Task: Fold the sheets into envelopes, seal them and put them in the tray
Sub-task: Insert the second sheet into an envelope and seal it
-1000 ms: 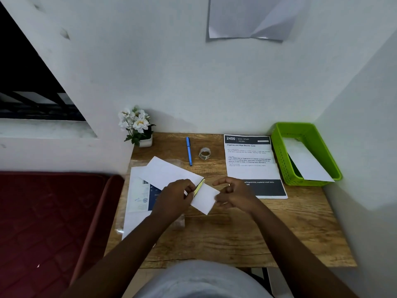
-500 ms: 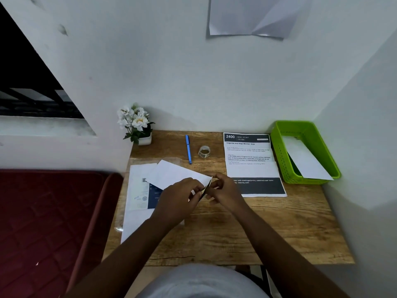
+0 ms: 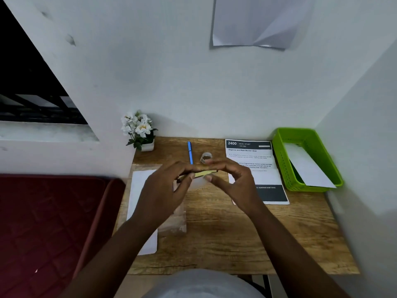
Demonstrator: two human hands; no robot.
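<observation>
Both hands are raised above the middle of the wooden surface (image 3: 247,237), holding a folded envelope (image 3: 205,174) edge-on between them, so that only a thin yellowish strip along its top and a blurred pale face below it show. The left hand (image 3: 163,190) has its grip closed on the envelope's left end, fingers curled over it. The right hand (image 3: 234,181) pinches the right end between thumb and curled fingers; motion blur softens the fingertips.

Directly behind the hands, farther away, lie a blue pen (image 3: 190,152) and a small roll of clear tape (image 3: 206,157); the right fingers partly cover the tape roll. A printed instruction sheet (image 3: 257,168) lies to the right, its left edge hidden by the right hand. At the far right stands the green tray (image 3: 281,160), with one white envelope (image 3: 307,166) already leaning inside it. Under the left forearm lies a stack of white sheets (image 3: 139,190) with a clear plastic sleeve (image 3: 178,220) beside it. A small pot of white flowers (image 3: 139,130) stands in the far left corner. A dark red mattress (image 3: 47,222) fills the left, and a curled paper (image 3: 257,20) hangs on the wall above.
</observation>
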